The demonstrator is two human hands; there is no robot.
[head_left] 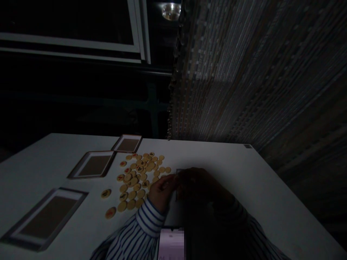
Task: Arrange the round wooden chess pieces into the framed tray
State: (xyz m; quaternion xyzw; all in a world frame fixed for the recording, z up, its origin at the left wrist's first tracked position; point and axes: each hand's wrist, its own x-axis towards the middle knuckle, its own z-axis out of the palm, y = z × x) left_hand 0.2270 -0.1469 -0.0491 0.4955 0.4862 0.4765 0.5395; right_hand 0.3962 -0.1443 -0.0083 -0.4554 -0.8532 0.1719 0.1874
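Observation:
My left hand (162,190) is closed, its fingertips pressed together beside the fingers of my right hand. Deep shadow covers my right hand (202,184), which curls over from the other side. Whatever the fingers hold is too dark to make out. A thin dark-edged flat thing (176,196) shows partly beneath and between the hands. Just left of my left hand spreads a loose heap of round wooden Chinese chess pieces (132,181), some with red or black characters. Two pieces lie apart, one with a black mark (106,194), one with a red mark (110,213).
On the white table (271,202), three shallow rectangular trays or frames line the left: near (72,195), middle (108,157) and far (138,140). A lit phone-like screen (171,243) is below my hands. A strand curtain (217,72) hangs behind the table's right side.

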